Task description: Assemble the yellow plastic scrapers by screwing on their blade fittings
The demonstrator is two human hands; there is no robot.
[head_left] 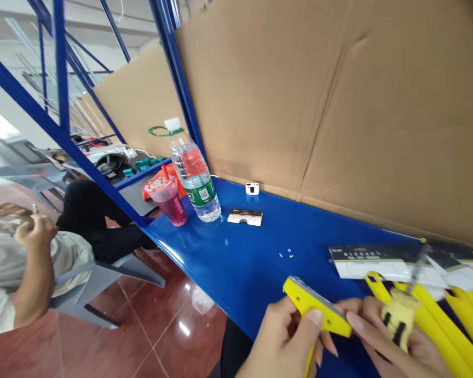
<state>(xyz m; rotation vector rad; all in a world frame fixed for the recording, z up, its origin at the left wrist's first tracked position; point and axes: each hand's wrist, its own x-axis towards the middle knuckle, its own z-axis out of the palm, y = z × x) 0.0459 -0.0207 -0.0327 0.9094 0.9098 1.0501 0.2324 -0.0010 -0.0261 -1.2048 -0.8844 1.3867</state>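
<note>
Both hands are busy at the lower right of the frame: the left hand has its thumb pressed on a yellow piece and its fingers behind it, while the right hand keeps a screwdriver tucked against its fingers. Its thumb and fingertip come close together at the piece's right end; whether they pinch something small there, I cannot tell.

The yellow piece is held up in front of the desk. It looks light and stiff, probably hard plastic, smooth enough to slip a little. Its grey upper edge may be sharp or easily marked, so the broad yellow face, clear of that edge, seems the best place to take hold.

Its long axis slants from upper left to lower right, the grey edge facing up and right and the face with small holes turned toward the viewer. Below the left thumb a yellow strip runs toward the bottom of the frame; how it joins is hidden. The screwdriver's blurred shaft points to the upper right.

Small metal bits lie on the desk above the piece, and long yellow parts lie at the right, just below black-and-white packets.
</note>
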